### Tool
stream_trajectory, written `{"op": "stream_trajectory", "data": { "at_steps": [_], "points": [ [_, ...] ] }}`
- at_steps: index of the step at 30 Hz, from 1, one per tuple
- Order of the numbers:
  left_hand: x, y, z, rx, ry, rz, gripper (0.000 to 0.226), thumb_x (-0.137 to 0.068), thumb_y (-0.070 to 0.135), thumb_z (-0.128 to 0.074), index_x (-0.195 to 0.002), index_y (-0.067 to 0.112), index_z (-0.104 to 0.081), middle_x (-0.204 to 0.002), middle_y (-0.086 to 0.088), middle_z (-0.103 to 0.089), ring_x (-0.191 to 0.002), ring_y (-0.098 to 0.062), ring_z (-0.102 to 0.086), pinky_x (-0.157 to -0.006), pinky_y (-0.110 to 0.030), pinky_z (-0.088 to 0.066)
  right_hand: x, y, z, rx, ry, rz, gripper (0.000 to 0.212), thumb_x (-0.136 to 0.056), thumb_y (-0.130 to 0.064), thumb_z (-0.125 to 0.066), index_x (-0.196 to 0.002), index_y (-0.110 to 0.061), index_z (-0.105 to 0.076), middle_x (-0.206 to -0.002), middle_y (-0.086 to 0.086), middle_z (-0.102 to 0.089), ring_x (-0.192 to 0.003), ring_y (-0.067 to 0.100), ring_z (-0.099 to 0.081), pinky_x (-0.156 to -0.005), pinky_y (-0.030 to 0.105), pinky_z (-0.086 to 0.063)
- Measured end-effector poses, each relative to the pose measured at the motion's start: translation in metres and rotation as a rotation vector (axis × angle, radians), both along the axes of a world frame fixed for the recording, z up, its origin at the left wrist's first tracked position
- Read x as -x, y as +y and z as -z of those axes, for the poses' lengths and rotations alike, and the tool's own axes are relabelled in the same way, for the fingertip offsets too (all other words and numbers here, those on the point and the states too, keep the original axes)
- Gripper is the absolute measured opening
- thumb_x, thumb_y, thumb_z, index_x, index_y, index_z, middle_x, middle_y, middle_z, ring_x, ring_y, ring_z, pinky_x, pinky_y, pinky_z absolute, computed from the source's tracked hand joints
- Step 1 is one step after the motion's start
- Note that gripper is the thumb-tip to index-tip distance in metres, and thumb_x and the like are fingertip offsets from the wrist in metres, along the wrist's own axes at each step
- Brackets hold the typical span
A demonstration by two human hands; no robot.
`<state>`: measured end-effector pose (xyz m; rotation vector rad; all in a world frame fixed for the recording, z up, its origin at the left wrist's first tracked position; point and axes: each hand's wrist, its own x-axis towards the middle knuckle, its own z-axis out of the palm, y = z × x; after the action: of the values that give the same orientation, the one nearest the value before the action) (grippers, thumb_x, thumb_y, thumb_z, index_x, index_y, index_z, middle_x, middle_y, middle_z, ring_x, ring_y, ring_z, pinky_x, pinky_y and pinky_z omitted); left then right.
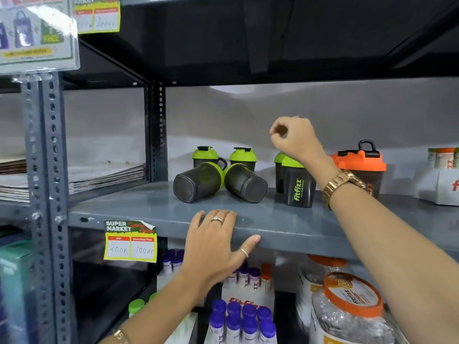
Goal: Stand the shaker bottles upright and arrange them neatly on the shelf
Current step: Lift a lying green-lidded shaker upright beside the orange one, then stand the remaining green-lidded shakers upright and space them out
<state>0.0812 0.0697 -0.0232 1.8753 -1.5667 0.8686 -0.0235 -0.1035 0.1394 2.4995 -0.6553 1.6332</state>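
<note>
Two dark shaker bottles with green lids lie on their sides on the grey shelf (139, 209), the left lying bottle (197, 182) and the right lying bottle (246, 182) with bases toward me. Behind them stand two upright green-lidded bottles (206, 155) (243, 157). To the right, an upright "fitfizz" bottle (299, 187) stands in front of another one, and an orange-lidded bottle (365, 167) stands further right. My left hand (216, 247) rests flat on the shelf's front edge. My right hand (293, 137) hovers above the fitfizz bottle, fingers curled, holding nothing.
A price tag (130, 240) hangs on the shelf edge. Stacked sheets (104, 175) lie on the neighbouring shelf at left. A white box (439, 187) sits at far right. Below are purple-capped tubes (241, 319) and an orange-lidded jar (347, 314).
</note>
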Motion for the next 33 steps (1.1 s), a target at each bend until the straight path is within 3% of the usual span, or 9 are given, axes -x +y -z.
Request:
{"op": "stream_trajectory", "data": {
  "at_steps": [5,9,12,15,17,22,28,31,33],
  "points": [
    [-0.018,0.011,-0.001,-0.049,-0.02,-0.068,0.073,-0.079,0.067,-0.023,-0.109,0.011,-0.06,-0.113,-0.006,-0.065,-0.106,-0.025,-0.057,-0.095,-0.042,-0.036,-0.035,0.002,0.016,-0.222,0.327,0.122,0.028,-0.079,-0.021,-0.059,-0.099,-0.003,-0.066,-0.108,0.019,-0.068,-0.097,0.031,-0.06,-0.079,0.031,-0.047],
    [-0.026,0.015,0.001,-0.053,-0.021,-0.052,0.073,-0.08,0.066,-0.024,-0.112,0.01,-0.058,-0.116,-0.006,-0.064,-0.108,-0.025,-0.055,-0.095,-0.041,-0.036,-0.06,-0.004,0.03,-0.451,0.497,0.196,0.041,-0.079,-0.046,-0.062,-0.075,-0.007,-0.05,-0.116,0.021,-0.062,-0.085,0.028,-0.054,-0.05,0.026,-0.034],
    [-0.027,0.014,0.002,-0.038,-0.016,-0.041,0.07,-0.081,0.065,-0.028,-0.108,0.009,-0.06,-0.112,-0.007,-0.065,-0.104,-0.025,-0.057,-0.091,-0.04,-0.039,-0.073,-0.009,0.035,-0.61,0.512,0.196,0.064,-0.075,-0.054,-0.062,-0.116,-0.006,-0.055,-0.13,0.015,-0.055,-0.109,0.033,-0.056,-0.07,0.031,-0.043],
    [-0.027,0.013,0.003,-0.021,-0.005,-0.032,0.068,-0.081,0.064,-0.032,-0.105,0.009,-0.062,-0.109,-0.007,-0.067,-0.101,-0.026,-0.059,-0.087,-0.04,-0.041,-0.083,-0.011,0.038,-0.713,0.526,0.234,0.079,-0.068,-0.058,-0.067,-0.128,-0.008,-0.051,-0.138,0.011,-0.05,-0.122,0.03,-0.049,-0.094,0.036,-0.044],
    [-0.028,0.012,0.004,-0.016,0.002,-0.033,0.068,-0.081,0.065,-0.032,-0.105,0.009,-0.062,-0.109,-0.006,-0.067,-0.1,-0.025,-0.059,-0.087,-0.039,-0.04,-0.088,-0.012,0.04,-0.758,0.501,0.229,0.08,-0.065,-0.055,-0.07,-0.127,-0.008,-0.051,-0.138,0.011,-0.05,-0.122,0.03,-0.05,-0.095,0.036,-0.044],
    [-0.029,0.012,0.004,-0.024,0.001,-0.034,0.069,-0.081,0.066,-0.031,-0.107,0.01,-0.062,-0.111,-0.005,-0.067,-0.103,-0.024,-0.058,-0.089,-0.039,-0.04,-0.089,-0.013,0.041,-0.814,0.383,0.22,0.067,-0.069,-0.048,-0.069,-0.124,-0.012,-0.054,-0.135,0.009,-0.053,-0.119,0.029,-0.052,-0.078,0.028,-0.038],
    [-0.028,0.013,0.003,-0.028,0.001,-0.033,0.071,-0.08,0.067,-0.028,-0.109,0.01,-0.061,-0.114,-0.005,-0.065,-0.106,-0.024,-0.056,-0.092,-0.04,-0.038,-0.087,-0.018,0.04,-1.029,0.094,-0.048,0.063,-0.075,-0.025,-0.07,-0.128,-0.003,-0.044,-0.13,0.016,-0.052,-0.113,0.034,-0.053,-0.088,0.037,-0.047],
    [-0.027,0.014,0.003,-0.037,0.006,-0.033,0.074,-0.08,0.068,-0.024,-0.112,0.012,-0.059,-0.118,-0.005,-0.063,-0.11,-0.024,-0.053,-0.095,-0.039,-0.035,-0.088,-0.015,0.044,-1.123,-0.004,-0.137,0.059,-0.075,-0.018,-0.073,-0.121,0.001,-0.041,-0.128,0.02,-0.053,-0.112,0.037,-0.055,-0.094,0.049,-0.047],
    [-0.027,0.014,0.003,-0.034,0.012,-0.029,0.075,-0.079,0.069,-0.022,-0.113,0.012,-0.058,-0.119,-0.005,-0.062,-0.111,-0.024,-0.053,-0.096,-0.038,-0.034,-0.089,-0.012,0.047,-1.147,0.006,-0.133,0.074,-0.074,-0.018,-0.075,-0.131,0.002,-0.033,-0.132,0.021,-0.05,-0.118,0.037,-0.052,-0.097,0.052,-0.045]
  ]
}}
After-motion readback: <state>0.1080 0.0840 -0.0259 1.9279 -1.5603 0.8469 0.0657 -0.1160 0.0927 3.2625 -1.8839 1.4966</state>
